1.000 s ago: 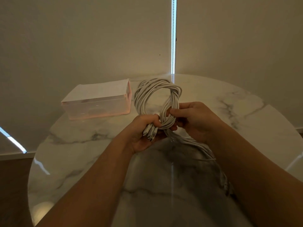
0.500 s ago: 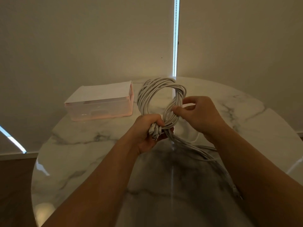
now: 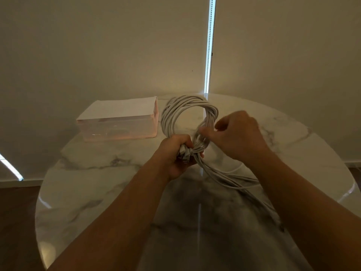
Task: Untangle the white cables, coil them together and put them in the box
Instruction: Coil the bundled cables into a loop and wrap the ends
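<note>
Cables (image 3: 166, 121) white, smooth, ring-coiled (hands (image 3: 173, 156) (image 3: 240, 135) grip base).

Round marble table (image 3: 101, 173); box (image 3: 119, 124), loose cable tails (image 3: 230, 177) on it

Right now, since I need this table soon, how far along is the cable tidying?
Mostly done: the cables are wound into a coil. In hand: the left hand grips the coil's base along with the plugs, and the right hand pinches strands on its side. Left: a loose tail trails unwound across the table, and the coil is not yet in the box beside it.
</note>
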Demonstrator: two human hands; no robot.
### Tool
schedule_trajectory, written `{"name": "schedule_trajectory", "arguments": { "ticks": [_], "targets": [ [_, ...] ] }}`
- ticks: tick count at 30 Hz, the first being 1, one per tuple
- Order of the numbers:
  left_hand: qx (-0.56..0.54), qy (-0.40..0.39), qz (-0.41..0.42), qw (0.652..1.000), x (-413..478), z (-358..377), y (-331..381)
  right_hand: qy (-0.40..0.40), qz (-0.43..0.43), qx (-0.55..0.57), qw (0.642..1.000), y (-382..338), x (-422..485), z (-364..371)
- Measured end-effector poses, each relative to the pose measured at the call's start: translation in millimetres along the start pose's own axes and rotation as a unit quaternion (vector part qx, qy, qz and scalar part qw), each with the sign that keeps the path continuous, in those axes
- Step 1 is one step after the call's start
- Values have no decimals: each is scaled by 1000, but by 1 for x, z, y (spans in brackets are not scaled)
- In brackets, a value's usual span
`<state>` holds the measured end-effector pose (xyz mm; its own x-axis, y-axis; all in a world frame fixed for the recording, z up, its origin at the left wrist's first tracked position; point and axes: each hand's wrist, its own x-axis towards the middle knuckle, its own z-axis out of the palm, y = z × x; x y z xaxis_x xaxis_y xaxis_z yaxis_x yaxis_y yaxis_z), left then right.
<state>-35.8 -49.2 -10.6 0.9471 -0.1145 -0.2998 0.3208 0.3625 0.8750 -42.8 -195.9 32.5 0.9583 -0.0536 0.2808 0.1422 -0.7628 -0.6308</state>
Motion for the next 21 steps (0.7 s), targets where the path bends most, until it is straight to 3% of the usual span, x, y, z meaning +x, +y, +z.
{"name": "schedule_trajectory", "arguments": {
  "ticks": [2, 5, 9, 21],
  "targets": [
    [-4, 3, -7, 1000, 1, 0, -1, -59, 57, 87, 993, 3, 0, 15],
    [-6, 0, -16, 1000, 1, -1, -1, -67, 133, 257, 955, 4, 2, 26],
    [18, -40, -41, 998, -1, -4, 0, -112, 193, 373, 901, 0, 9, 24],
    [28, -124, -12, 992, 0, -3, -1, -200, 215, 517, 804, 15, 18, 12]
  ]
}}
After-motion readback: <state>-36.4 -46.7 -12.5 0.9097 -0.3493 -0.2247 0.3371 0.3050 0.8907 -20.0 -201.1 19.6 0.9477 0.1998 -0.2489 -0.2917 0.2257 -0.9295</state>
